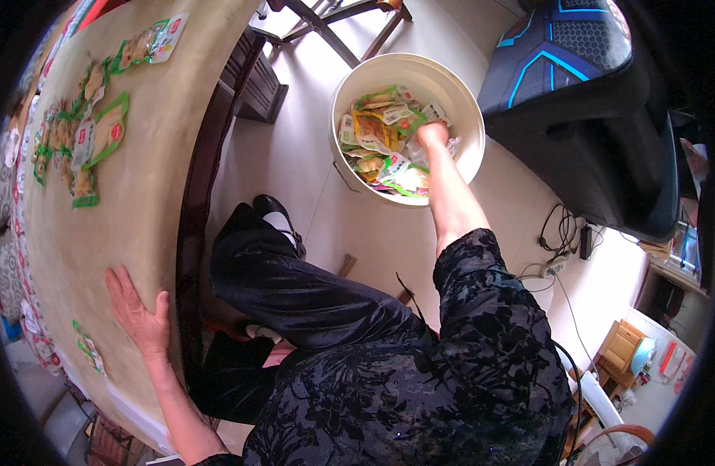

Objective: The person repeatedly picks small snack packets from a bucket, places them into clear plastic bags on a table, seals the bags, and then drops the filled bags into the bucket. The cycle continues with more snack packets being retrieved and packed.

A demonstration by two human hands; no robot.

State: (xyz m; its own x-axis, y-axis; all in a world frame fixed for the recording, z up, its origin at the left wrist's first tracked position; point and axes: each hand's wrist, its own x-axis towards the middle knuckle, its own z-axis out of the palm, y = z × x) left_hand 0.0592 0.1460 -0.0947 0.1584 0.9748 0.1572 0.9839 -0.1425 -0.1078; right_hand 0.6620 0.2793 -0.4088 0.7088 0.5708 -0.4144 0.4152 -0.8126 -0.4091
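Observation:
My right hand point(433, 135) reaches down into a large cream plastic bucket point(408, 63) on the floor. Inside lies a heap of food packets point(376, 131) with green, yellow and white printed edges. The fingers curl against a clear plastic wrapper point(415, 152); their tips are hidden, so a grip cannot be made out. Flat on the tabletop point(142, 215) rests my left hand point(139, 320), thumb spread and nothing in it. Beyond it sits a cluster of green-edged snack packets point(63, 131), with one more packet point(150, 43) farther off. A small green-and-white packet point(88, 348) lies beside the left wrist.
A black chair with blue trim point(549, 64) stands right of the bucket. Cables and a power strip point(554, 268) lie on the floor at right. Dark wooden legs point(334, 23) rise behind the bucket. My legs point(310, 291) are between table and bucket.

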